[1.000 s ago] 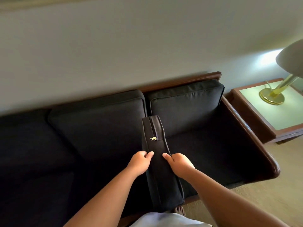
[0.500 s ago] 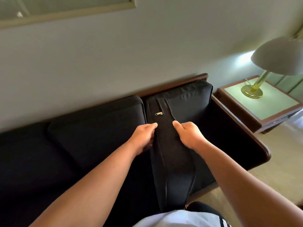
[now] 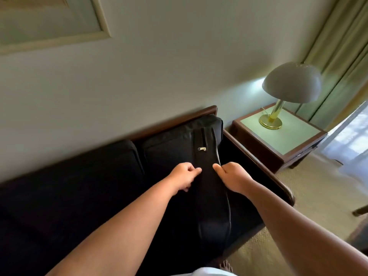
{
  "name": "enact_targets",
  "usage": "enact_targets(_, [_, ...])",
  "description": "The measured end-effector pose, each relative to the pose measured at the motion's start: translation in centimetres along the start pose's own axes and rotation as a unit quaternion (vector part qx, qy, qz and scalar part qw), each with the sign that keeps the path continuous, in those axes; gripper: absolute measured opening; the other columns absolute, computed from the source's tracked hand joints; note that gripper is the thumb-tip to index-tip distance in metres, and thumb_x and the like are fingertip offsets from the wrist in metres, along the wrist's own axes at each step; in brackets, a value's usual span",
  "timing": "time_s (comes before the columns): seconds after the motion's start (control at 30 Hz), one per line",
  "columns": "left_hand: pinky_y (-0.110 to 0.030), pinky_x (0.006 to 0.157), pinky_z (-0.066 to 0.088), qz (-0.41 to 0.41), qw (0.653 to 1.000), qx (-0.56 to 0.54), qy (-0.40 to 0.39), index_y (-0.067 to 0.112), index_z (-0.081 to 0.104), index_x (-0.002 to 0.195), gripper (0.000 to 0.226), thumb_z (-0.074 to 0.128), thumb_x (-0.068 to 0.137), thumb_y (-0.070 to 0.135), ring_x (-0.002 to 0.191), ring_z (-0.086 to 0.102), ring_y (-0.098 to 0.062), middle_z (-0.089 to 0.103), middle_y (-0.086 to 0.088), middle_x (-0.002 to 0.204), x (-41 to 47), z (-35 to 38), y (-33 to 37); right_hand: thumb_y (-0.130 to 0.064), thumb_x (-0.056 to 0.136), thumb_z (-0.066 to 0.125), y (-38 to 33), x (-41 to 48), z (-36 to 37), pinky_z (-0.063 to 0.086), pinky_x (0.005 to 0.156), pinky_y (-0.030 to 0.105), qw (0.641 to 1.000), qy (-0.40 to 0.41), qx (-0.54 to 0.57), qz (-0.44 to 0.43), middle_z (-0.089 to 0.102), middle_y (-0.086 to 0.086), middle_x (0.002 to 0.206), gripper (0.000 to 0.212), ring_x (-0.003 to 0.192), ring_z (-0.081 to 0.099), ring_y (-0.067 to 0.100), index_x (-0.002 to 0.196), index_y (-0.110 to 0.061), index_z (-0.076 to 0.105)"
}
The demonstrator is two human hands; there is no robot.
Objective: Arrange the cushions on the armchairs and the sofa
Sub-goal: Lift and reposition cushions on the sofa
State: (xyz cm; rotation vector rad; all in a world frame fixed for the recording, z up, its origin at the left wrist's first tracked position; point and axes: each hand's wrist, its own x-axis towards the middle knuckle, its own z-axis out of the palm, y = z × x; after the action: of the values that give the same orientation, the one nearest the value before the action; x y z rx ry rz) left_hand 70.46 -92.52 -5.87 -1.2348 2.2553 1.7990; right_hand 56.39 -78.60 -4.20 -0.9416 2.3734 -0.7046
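A black seat cushion (image 3: 213,198) stands on its edge over the right end of the black sofa (image 3: 69,196), its zipped side facing up with a metal zip pull near the far end. My left hand (image 3: 184,177) grips its left face and my right hand (image 3: 232,176) grips its right face, thumbs on top. Behind it, a black back cushion (image 3: 169,144) leans against the sofa's wooden back rail, with another back cushion (image 3: 111,162) to its left. The sofa seat under the held cushion is hidden.
A wooden side table (image 3: 278,138) with a pale top stands right of the sofa arm (image 3: 264,168) and carries a brass lamp (image 3: 286,94) with a dome shade. Curtains (image 3: 342,62) hang at the far right. Beige carpet (image 3: 310,196) lies to the right. A framed picture (image 3: 49,18) hangs above.
The cushion has shifted right, from the gap between the back cushions to the sofa's right end, still held by both hands. My view has tilted up and rightwards.
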Motion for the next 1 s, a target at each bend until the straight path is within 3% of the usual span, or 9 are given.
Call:
enact_targets(0.1, [-0.029,0.057,0.053,-0.059,0.997,0.019,-0.035,0.019,0.059,0.089,0.036,0.067,0.091,0.054,0.063,0.061,-0.015,0.064,-0.001,0.081,2.2,4.1,0.9,-0.054,0.103,0.046,5.8,1.1,-0.6,0.058,0.075,0.038,0.993,0.004,0.091,0.071,0.074,0.006,0.070,0.062,0.069,0.071,0.019,0.074,-0.006,0.075])
enact_targets(0.23, [-0.027,0.053,0.051,-0.015,0.994,0.104,-0.032,0.019,0.057,0.087,0.039,0.076,0.084,0.053,0.067,0.067,-0.015,0.068,-0.001,0.082,5.8,7.0,5.3,-0.057,0.102,0.047,10.2,2.9,-4.7,0.056,0.076,0.032,0.992,-0.012,0.099,0.081,0.074,0.000,0.070,0.060,0.071,0.071,0.015,0.073,-0.012,0.075])
enact_targets(0.4, [-0.029,0.057,0.056,-0.025,0.997,0.066,-0.010,0.018,0.057,0.097,0.043,0.075,0.084,0.055,0.083,0.067,-0.017,0.068,-0.004,0.096,8.1,12.4,8.1,-0.063,0.101,0.040,15.1,6.0,-8.8,0.054,0.085,0.034,0.995,-0.041,0.013,0.090,0.074,0.000,0.085,0.063,0.083,0.070,0.016,0.086,-0.014,0.076])
enact_targets(0.5, [-0.035,0.070,0.060,-0.013,0.997,0.064,-0.036,0.021,0.058,0.108,0.037,0.070,0.090,0.051,0.084,0.069,-0.017,0.069,-0.004,0.104,8.9,15.3,7.7,-0.058,0.104,0.037,17.6,8.5,-11.6,0.051,0.087,0.036,0.992,-0.024,-0.055,0.109,0.071,0.007,0.096,0.060,0.094,0.066,0.024,0.093,-0.011,0.072])
enact_targets(0.63, [-0.027,0.078,0.058,-0.025,0.987,0.109,-0.114,0.024,0.056,0.131,0.043,0.071,0.093,0.038,0.092,0.069,-0.013,0.063,0.002,0.118,9.7,16.9,7.9,-0.031,0.108,0.039,19.0,12.2,-13.7,0.046,0.092,0.041,0.977,0.032,-0.055,0.203,0.059,0.018,0.129,0.039,0.118,0.058,0.036,0.128,-0.001,0.055])
enact_targets(0.73, [-0.033,0.093,0.056,-0.025,0.986,0.133,-0.099,0.028,0.057,0.133,0.043,0.071,0.093,0.038,0.106,0.067,-0.014,0.060,0.004,0.126,10.4,17.1,7.8,-0.056,0.104,0.034,20.0,12.6,-12.2,0.034,0.112,0.057,0.950,0.041,-0.030,0.309,0.034,0.019,0.157,0.071,0.141,0.038,0.041,0.158,-0.012,0.022])
enact_targets(0.83, [-0.032,0.089,0.057,-0.023,0.988,0.130,-0.081,0.027,0.059,0.129,0.041,0.071,0.091,0.038,0.104,0.068,-0.015,0.061,0.004,0.123,10.7,16.8,7.1,-0.080,0.090,0.038,23.4,11.1,-11.2,0.018,0.118,0.064,0.951,0.020,-0.096,0.293,0.010,0.017,0.168,0.099,0.152,0.016,0.043,0.162,-0.027,-0.004])
enact_targets(0.9, [-0.024,0.073,0.054,-0.042,0.990,0.112,-0.076,0.023,0.059,0.128,0.039,0.071,0.093,0.035,0.092,0.067,-0.012,0.062,0.004,0.114,10.9,16.3,6.3,-0.082,0.088,0.041,26.5,10.9,-11.6,0.017,0.120,0.063,0.951,-0.005,-0.083,0.299,0.002,0.013,0.170,0.102,0.154,0.010,0.042,0.161,-0.032,-0.012])
enact_targets(1.0, [-0.017,0.056,0.049,-0.071,0.991,0.097,-0.064,0.018,0.058,0.127,0.035,0.068,0.096,0.030,0.082,0.064,-0.010,0.061,0.003,0.104,11.4,15.7,5.4,-0.075,0.092,0.044,29.8,11.2,-12.4,0.021,0.121,0.059,0.947,-0.044,-0.026,0.318,0.005,0.011,0.170,0.098,0.153,0.014,0.042,0.162,-0.030,-0.008])
